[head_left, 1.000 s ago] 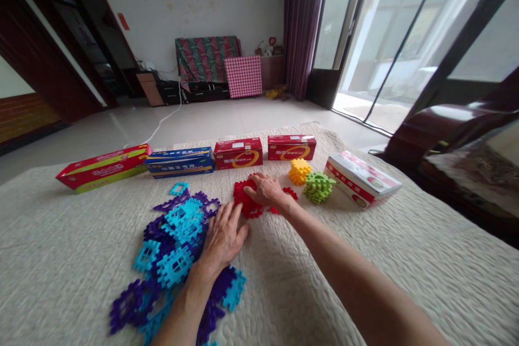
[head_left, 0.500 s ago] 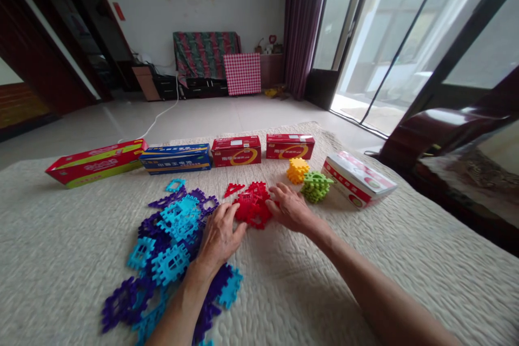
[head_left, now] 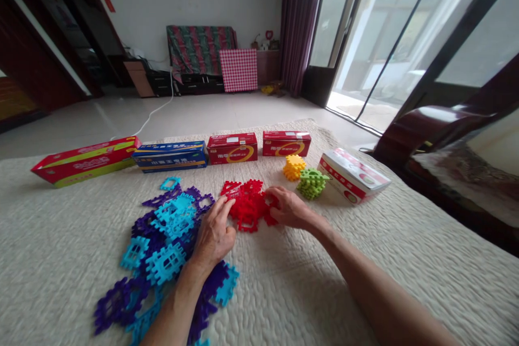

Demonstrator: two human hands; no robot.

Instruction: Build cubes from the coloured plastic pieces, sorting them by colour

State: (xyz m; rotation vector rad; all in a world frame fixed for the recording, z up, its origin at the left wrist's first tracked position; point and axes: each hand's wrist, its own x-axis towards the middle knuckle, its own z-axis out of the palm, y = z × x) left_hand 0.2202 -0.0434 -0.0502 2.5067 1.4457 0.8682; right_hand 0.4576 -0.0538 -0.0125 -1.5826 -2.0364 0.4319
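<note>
A loose heap of red interlocking plastic pieces lies between my hands on the quilted cover. My left hand reaches to the heap's left edge, fingers stretched out and touching a red piece, thumb apart. On the right side, my right hand has its fingers curled round a red piece with an opening in it; the hand partly hides it. Left of and beneath my left forearm spreads a pile of purple pieces and light blue pieces. Beyond my right hand stand a yellow stack and a green stack.
A row of boxes lines the far side: a red-and-green box, a blue box and two red boxes. A white-and-red box lies at an angle on the right. The cover's far edge borders the tiled floor.
The red heap has spread wider, with pieces shifted outward. My right fingers have curled round a red piece. My left thumb has moved back from the heap. The view has shifted slightly.
</note>
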